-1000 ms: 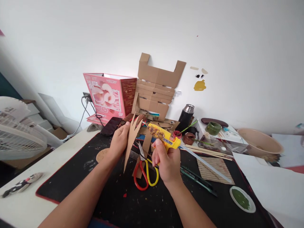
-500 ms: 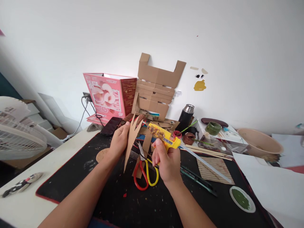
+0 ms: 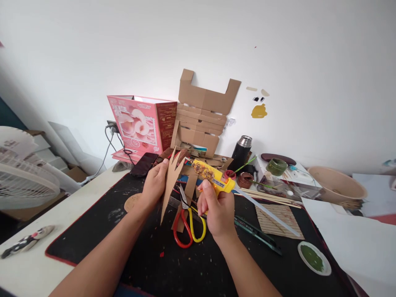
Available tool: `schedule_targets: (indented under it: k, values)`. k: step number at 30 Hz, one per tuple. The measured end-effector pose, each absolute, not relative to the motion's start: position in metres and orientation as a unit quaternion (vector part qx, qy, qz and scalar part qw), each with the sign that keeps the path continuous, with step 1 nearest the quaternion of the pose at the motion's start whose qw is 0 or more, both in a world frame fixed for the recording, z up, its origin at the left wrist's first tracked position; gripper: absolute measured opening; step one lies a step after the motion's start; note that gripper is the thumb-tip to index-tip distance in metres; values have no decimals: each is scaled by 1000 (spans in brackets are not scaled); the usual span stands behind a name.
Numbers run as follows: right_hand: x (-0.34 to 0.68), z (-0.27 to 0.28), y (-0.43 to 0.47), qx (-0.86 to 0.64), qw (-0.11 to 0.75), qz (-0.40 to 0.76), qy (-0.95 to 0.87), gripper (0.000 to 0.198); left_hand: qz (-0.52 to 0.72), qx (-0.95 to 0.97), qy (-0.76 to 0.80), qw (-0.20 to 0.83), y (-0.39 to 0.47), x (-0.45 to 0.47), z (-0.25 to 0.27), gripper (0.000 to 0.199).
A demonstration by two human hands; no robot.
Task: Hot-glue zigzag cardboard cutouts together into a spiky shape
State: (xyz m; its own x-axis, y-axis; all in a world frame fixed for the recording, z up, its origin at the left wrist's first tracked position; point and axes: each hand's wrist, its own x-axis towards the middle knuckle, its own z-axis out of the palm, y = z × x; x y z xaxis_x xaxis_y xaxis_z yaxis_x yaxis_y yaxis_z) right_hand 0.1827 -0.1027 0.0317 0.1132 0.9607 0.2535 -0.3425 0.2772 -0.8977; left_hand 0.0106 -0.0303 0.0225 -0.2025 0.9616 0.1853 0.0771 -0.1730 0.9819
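Glue gun [image 3: 213, 176] and spiky cardboard [image 3: 170, 183]
Above the black mat [image 3: 173, 272], the left hand [image 3: 156, 180] pinches the cardboard; the right hand's [image 3: 219, 210] fingers grip the glue gun, tip near the spikes. Scissors [image 3: 185, 201] lie below.

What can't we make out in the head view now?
All in the head view:
Handle of the glue gun: mostly hidden by the right hand.
Nozzle touching the cutout or not: too small to tell.
Left hand: some fingers hidden by the cutout.
Disc: partly hidden by the left forearm.
Fan: cut off by the left edge.
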Motion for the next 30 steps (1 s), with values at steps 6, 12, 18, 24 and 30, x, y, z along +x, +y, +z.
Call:
schedule_targets:
  k: [6, 12, 18, 24, 30]
  values:
    - [182, 31, -103, -344, 659, 500, -445, 52, 580, 506, 516, 377, -32, 11, 24, 78]
    - [181, 28, -102, -342, 663, 493, -448, 53, 579, 510, 512, 377, -31, 10, 21, 76]
    - [182, 26, -102, -341, 661, 491, -453, 52, 586, 508, 502, 383, -30, 10, 19, 74]
    - [181, 27, -102, -348, 660, 484, -457, 53, 585, 508, 503, 383, -29, 10, 20, 75]
    - [181, 22, -102, -344, 662, 481, -461, 54, 586, 506, 500, 388, -28, 9, 18, 72]
